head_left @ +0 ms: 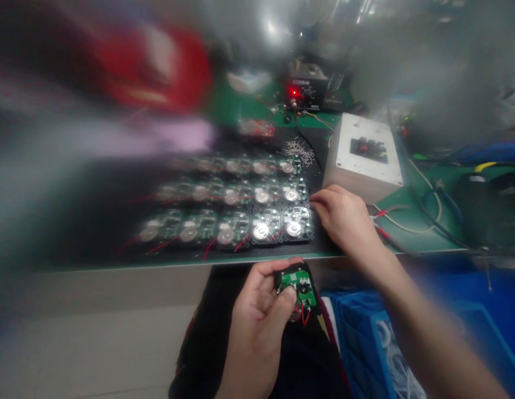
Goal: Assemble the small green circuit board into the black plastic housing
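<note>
My left hand (261, 316) grips a green circuit board (309, 288) in a black housing, thumb across its face, just in front of the table edge. Short red wires stick out at its lower side. Over the table, my right hand (340, 213) is closed in a pinch, fingertips beside the right end of the rows of modules. Whatever the pinch holds, if anything, is hidden. The nearest module (296, 224) has a round silver part on a dark board. Several similar modules (232, 227) lie in three rows to the left, some with red wires trailing forward.
Behind the rows lies a pile of small metal pins (299, 151). A white box (365, 158) with a dark panel stands right, red-handled pliers (382, 221) in front of it. Farther back is a black control unit (307, 88) with a red light. Blue crates (355, 327) stand below right.
</note>
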Demonstrator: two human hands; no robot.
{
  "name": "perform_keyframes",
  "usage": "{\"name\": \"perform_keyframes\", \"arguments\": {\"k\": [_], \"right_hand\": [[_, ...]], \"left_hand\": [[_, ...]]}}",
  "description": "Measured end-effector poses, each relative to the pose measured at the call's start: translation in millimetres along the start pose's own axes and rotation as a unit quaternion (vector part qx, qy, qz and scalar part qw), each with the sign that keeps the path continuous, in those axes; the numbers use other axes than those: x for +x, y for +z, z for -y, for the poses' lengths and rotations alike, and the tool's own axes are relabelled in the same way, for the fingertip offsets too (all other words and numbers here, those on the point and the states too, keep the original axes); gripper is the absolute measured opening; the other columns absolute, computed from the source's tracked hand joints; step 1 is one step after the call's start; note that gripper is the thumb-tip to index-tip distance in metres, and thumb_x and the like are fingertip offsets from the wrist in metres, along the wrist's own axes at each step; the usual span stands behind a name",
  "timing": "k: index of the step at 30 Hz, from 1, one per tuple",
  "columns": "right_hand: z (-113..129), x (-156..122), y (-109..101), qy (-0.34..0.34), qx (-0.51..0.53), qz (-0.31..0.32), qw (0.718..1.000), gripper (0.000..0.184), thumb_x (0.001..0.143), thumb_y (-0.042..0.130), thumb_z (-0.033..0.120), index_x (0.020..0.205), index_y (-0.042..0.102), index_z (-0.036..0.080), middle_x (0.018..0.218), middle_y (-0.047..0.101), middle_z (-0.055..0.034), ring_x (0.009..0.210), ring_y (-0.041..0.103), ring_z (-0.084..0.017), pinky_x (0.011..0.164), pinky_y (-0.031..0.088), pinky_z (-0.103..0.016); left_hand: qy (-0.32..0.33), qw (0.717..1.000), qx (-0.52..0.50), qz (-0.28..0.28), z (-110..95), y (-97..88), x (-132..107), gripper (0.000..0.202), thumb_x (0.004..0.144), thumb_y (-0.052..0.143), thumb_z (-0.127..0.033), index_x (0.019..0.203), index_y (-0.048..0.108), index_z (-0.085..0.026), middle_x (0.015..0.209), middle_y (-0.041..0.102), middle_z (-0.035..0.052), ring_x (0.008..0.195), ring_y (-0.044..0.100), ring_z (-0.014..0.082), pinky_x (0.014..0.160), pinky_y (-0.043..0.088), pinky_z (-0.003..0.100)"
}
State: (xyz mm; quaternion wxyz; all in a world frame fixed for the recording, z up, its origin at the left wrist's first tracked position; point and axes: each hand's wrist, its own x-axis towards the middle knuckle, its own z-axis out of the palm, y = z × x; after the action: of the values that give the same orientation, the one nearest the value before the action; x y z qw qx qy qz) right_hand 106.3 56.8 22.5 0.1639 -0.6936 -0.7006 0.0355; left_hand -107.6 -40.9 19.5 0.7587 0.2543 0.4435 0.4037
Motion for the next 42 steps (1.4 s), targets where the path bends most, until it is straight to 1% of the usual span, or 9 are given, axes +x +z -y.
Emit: {"name": "perform_keyframes", "arguments": {"k": [4, 10, 13, 17, 22, 28, 34, 37, 42], "right_hand": [[-3.8, 2.3, -5.2, 0.018, 0.002, 0.018, 1.0, 0.008, 0.098, 0.072, 0.017, 0.105, 0.075, 0.021, 0.101, 0.069, -0.003, 0.091, 0.066, -0.025, 0.074, 0.044, -0.034], [-1.7, -1.4, -19.0, 0.013, 0.022, 0.022, 0.999, 0.005, 0.098, 0.07, 0.013, 0.098, 0.072, 0.017, 0.1, 0.069, -0.0058, 0.09, 0.067, -0.027, 0.075, 0.046, -0.035], [8.6, -29.6, -36.5, 0.002, 0.083, -0.001, 0.997, 0.004, 0.1, 0.07, 0.017, 0.101, 0.07, 0.021, 0.098, 0.071, 0.0009, 0.085, 0.068, -0.018, 0.072, 0.05, -0.027], [25.3, -85.1, -51.6, 0.028, 0.24, -0.01, 0.97, 0.005, 0.104, 0.065, 0.027, 0.104, 0.069, 0.03, 0.08, 0.067, 0.01, 0.059, 0.062, -0.008, 0.057, 0.05, -0.013], [42.1, -125.5, -44.3, -0.047, 0.2, -0.017, 0.979, 0.01, 0.108, 0.06, 0.026, 0.113, 0.069, 0.027, 0.111, 0.07, 0.0033, 0.089, 0.069, -0.01, 0.083, 0.055, -0.013], [38.6, -136.6, -37.1, -0.15, 0.088, -0.072, 0.982, 0.017, 0.106, 0.062, 0.019, 0.123, 0.066, 0.02, 0.12, 0.069, -0.0012, 0.1, 0.068, -0.01, 0.091, 0.051, -0.015], [22.6, -142.6, -32.1, -0.23, 0.034, -0.059, 0.971, 0.029, 0.105, 0.067, 0.021, 0.134, 0.066, 0.018, 0.133, 0.066, -0.0033, 0.108, 0.067, -0.015, 0.094, 0.05, -0.024], [31.3, -137.8, -34.0, -0.214, 0.058, -0.033, 0.975, 0.023, 0.107, 0.062, 0.021, 0.129, 0.069, 0.017, 0.132, 0.064, -0.0059, 0.11, 0.065, -0.017, 0.091, 0.05, -0.028], [47.5, -123.8, -44.1, -0.147, 0.182, 0.024, 0.972, 0.019, 0.103, 0.063, 0.014, 0.12, 0.07, 0.021, 0.124, 0.062, -0.0056, 0.111, 0.062, -0.017, 0.088, 0.054, -0.028]], "left_hand": [[-0.006, 1.0, 0.001, 0.003, -0.2, 1.9, 1.2, 0.025, 0.097, 0.07, -0.023, 0.12, 0.062, -0.025, 0.139, 0.067, 0.0079, 0.103, 0.071, 0.0184, 0.078, 0.055, 0.025], [-0.008, 1.0, -0.01, 0.015, -0.5, 3.6, -2.5, 0.023, 0.099, 0.067, -0.023, 0.122, 0.062, -0.025, 0.135, 0.069, 0.0064, 0.104, 0.07, 0.0187, 0.084, 0.055, 0.027], [0.0, 1.0, -0.017, 0.016, -1.9, 3.9, -1.3, 0.024, 0.099, 0.066, -0.023, 0.123, 0.062, -0.024, 0.131, 0.069, 0.0076, 0.095, 0.069, 0.0153, 0.079, 0.054, 0.026], [0.011, 1.0, -0.023, 0.018, -3.8, 8.1, 2.3, 0.02, 0.099, 0.065, -0.019, 0.119, 0.062, -0.022, 0.123, 0.071, 0.0068, 0.092, 0.067, 0.0141, 0.076, 0.053, 0.023], [0.009, 0.999, -0.011, 0.029, -6.5, 13.7, -0.3, 0.022, 0.099, 0.061, -0.013, 0.119, 0.063, -0.023, 0.102, 0.07, 0.0019, 0.079, 0.06, 0.0095, 0.076, 0.052, 0.022], [0.024, 0.999, 0.005, 0.036, -8.9, 15.4, -6.7, 0.023, 0.098, 0.06, -0.015, 0.12, 0.061, -0.02, 0.096, 0.067, 0.0035, 0.094, 0.068, 0.0173, 0.081, 0.054, 0.026], [0.026, 0.999, -0.003, 0.033, -8.8, 16.0, -7.8, 0.021, 0.099, 0.059, -0.014, 0.119, 0.061, -0.02, 0.097, 0.067, 0.0031, 0.097, 0.07, 0.0175, 0.08, 0.054, 0.025], [0.027, 0.999, 0.002, 0.033, -7.3, 12.3, -7.6, 0.022, 0.098, 0.06, -0.013, 0.119, 0.061, -0.02, 0.103, 0.07, 0.0043, 0.096, 0.069, 0.0169, 0.079, 0.054, 0.025], [0.024, 0.999, -0.001, 0.025, -3.6, 5.1, -7.0, 0.021, 0.1, 0.06, -0.016, 0.119, 0.063, -0.021, 0.12, 0.071, 0.007, 0.103, 0.068, 0.0178, 0.087, 0.054, 0.027]]}}
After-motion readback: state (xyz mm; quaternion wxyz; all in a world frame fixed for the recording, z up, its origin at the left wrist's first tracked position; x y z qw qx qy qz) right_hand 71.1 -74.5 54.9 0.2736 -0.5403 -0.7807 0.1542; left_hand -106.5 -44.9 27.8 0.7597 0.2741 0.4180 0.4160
